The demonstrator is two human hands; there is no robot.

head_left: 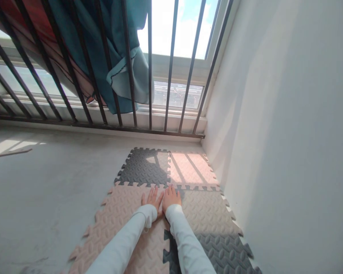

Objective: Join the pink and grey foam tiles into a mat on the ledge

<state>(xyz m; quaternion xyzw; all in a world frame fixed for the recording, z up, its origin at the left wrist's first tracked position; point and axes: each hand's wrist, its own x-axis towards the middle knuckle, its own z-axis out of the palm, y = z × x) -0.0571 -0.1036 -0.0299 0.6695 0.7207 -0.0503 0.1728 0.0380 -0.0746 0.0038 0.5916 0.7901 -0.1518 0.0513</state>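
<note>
Interlocking foam floor mats with a raised pattern lie joined on the floor. My left hand is spread flat, palm down, on the pink mat at the left. Right beside it, my right hand presses flat with fingers extended near the seam with the beige mat. Beyond my fingertips are a dark grey mat and a sunlit pink mat, their toothed edges meeting. Another dark grey mat shows at lower right. My right forearm covers part of the middle seam.
A white wall runs along the mats' right side. Dark railing bars stand ahead, before a window with teal cloth hanging behind them. Grey floor extends left, where a thin strip lies.
</note>
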